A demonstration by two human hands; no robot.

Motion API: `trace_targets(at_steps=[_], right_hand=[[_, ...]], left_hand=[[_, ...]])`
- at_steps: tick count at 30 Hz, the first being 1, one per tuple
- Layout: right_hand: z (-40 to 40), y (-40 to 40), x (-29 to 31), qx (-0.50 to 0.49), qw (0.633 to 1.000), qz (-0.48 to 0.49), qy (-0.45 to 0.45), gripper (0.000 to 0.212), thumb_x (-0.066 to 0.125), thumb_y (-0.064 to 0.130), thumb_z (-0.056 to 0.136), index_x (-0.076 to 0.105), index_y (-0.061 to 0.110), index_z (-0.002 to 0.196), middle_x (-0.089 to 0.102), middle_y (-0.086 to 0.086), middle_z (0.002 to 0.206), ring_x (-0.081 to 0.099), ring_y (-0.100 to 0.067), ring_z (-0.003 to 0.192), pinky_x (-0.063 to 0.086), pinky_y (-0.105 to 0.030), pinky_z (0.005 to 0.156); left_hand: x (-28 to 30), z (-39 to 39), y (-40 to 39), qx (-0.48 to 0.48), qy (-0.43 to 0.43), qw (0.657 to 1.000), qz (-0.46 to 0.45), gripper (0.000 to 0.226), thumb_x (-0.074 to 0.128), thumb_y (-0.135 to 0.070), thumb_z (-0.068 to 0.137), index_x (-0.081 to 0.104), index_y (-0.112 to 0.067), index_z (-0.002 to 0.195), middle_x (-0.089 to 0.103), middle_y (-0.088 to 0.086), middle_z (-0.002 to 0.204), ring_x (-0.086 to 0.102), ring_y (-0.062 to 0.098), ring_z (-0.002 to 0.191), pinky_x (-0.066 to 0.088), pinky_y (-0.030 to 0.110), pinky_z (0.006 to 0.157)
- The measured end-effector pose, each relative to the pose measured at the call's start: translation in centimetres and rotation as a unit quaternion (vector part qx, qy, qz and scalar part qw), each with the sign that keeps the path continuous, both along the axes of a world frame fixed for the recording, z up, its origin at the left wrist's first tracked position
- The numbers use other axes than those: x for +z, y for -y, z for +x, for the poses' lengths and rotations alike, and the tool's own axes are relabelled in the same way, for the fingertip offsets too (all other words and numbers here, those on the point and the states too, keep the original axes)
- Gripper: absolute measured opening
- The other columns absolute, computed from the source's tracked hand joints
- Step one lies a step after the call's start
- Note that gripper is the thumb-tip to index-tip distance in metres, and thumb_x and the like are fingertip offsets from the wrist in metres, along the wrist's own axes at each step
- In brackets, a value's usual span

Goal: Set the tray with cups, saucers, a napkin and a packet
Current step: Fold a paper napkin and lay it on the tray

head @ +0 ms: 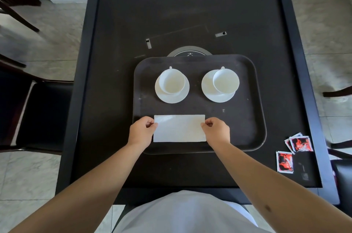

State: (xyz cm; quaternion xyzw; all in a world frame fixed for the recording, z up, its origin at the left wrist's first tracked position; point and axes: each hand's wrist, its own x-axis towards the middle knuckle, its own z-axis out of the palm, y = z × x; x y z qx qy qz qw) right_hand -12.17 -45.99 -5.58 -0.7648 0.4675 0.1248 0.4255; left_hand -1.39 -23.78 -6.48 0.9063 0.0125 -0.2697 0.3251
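Both grips are pinched on the napkin (179, 128): our left hand (142, 131) holds its left edge between thumb and fingers, our right hand (216, 131) holds the right edge the same way. We have the napkin lying flat across the near part of the tray (253, 118), long side toward us. Behind it, the left cup (172, 82) sits on its saucer (171, 97), and the right cup (225, 81) on its saucer (209, 92), side by side at the tray's far half. So cups, saucers and napkin look placed, once we let go. What we judge is left is the packet: several red packets (299, 143) lie on the surface (114, 42), off the tray to our right.
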Motion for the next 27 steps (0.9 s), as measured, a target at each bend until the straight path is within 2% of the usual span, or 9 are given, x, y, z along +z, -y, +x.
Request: trace_targets(at_steps=[6,11,13,15,18,19,21,23,27], right_hand=[[0.0,-0.1,-0.3,-0.011,1.0,-0.006,-0.003,0.005,0.063,0.027,0.093,0.061,0.027,0.089,0.061,0.011,0.079,0.058,-0.009,0.069,0.039,-0.018,0.052],[-0.1,-0.2,-0.6,-0.049,0.999,0.004,0.014,0.009,0.068,0.031,0.09,0.062,0.024,0.093,0.061,0.01,0.079,0.058,-0.009,0.07,0.044,-0.021,0.054],[-0.2,-0.1,-0.6,-0.063,0.998,0.005,0.027,0.016,0.07,0.031,0.088,0.061,0.023,0.099,0.062,0.009,0.081,0.059,-0.009,0.073,0.047,-0.023,0.059],[-0.5,-0.2,-0.5,-0.052,0.998,-0.004,0.03,0.026,0.069,0.029,0.088,0.059,0.022,0.111,0.062,0.009,0.091,0.058,-0.009,0.079,0.046,-0.022,0.065],[-1.4,-0.4,-0.2,0.07,0.995,-0.07,0.027,0.038,0.065,0.03,0.09,0.053,0.023,0.125,0.053,0.007,0.12,0.056,-0.012,0.097,0.047,-0.026,0.072],[-1.8,-0.5,-0.1,0.155,0.98,-0.118,0.036,0.038,0.062,0.031,0.091,0.053,0.023,0.127,0.051,0.007,0.125,0.055,-0.015,0.103,0.048,-0.028,0.074],[-2.6,-0.5,0.0,0.327,0.921,-0.203,0.066,0.037,0.059,0.037,0.092,0.057,0.022,0.125,0.052,0.004,0.128,0.05,-0.019,0.113,0.047,-0.033,0.085],[-2.8,-0.6,0.1,0.431,0.871,-0.227,0.056,0.039,0.052,0.044,0.094,0.059,0.023,0.126,0.052,0.004,0.131,0.046,-0.021,0.119,0.04,-0.037,0.097],[-3.0,-1.0,0.2,0.485,0.844,-0.23,0.009,0.044,0.045,0.049,0.096,0.053,0.024,0.131,0.047,0.004,0.138,0.04,-0.02,0.125,0.035,-0.037,0.103]], left_hand=[[-0.1,0.0,0.0,0.021,-0.001,1.0,-0.014,0.009,0.067,-0.021,0.09,0.061,-0.026,0.087,0.066,-0.007,0.082,0.064,0.011,0.073,0.058,0.029,0.062],[-0.2,-0.3,0.0,0.024,0.007,1.0,-0.017,0.012,0.07,-0.021,0.088,0.059,-0.025,0.09,0.063,-0.004,0.08,0.063,0.014,0.074,0.06,0.037,0.068],[-0.2,-0.5,-0.1,0.025,0.029,0.999,0.0,0.018,0.07,-0.021,0.088,0.06,-0.021,0.103,0.059,-0.005,0.084,0.06,0.012,0.075,0.058,0.034,0.068],[-0.1,-0.9,-0.5,-0.004,0.052,0.999,0.017,0.028,0.068,-0.021,0.09,0.059,-0.018,0.116,0.056,-0.005,0.096,0.057,0.009,0.077,0.05,0.02,0.066],[0.6,-1.7,-1.4,-0.185,0.12,0.973,0.068,0.032,0.063,-0.022,0.092,0.059,-0.021,0.124,0.052,-0.003,0.119,0.057,0.008,0.086,0.046,0.018,0.072],[0.7,-2.0,-1.7,-0.262,0.156,0.949,0.079,0.031,0.062,-0.022,0.092,0.061,-0.021,0.123,0.052,-0.002,0.122,0.057,0.01,0.095,0.046,0.02,0.076],[1.0,-2.3,-2.3,-0.381,0.205,0.897,0.09,0.028,0.058,-0.024,0.093,0.064,-0.022,0.12,0.053,0.0,0.129,0.052,0.017,0.113,0.047,0.03,0.087],[1.2,-2.6,-2.4,-0.436,0.203,0.871,0.105,0.028,0.051,-0.031,0.095,0.062,-0.026,0.121,0.049,0.001,0.138,0.044,0.021,0.126,0.043,0.038,0.097],[1.5,-3.0,-2.5,-0.459,0.174,0.86,0.141,0.036,0.047,-0.039,0.097,0.054,-0.028,0.13,0.04,0.001,0.147,0.036,0.021,0.135,0.038,0.042,0.103]])
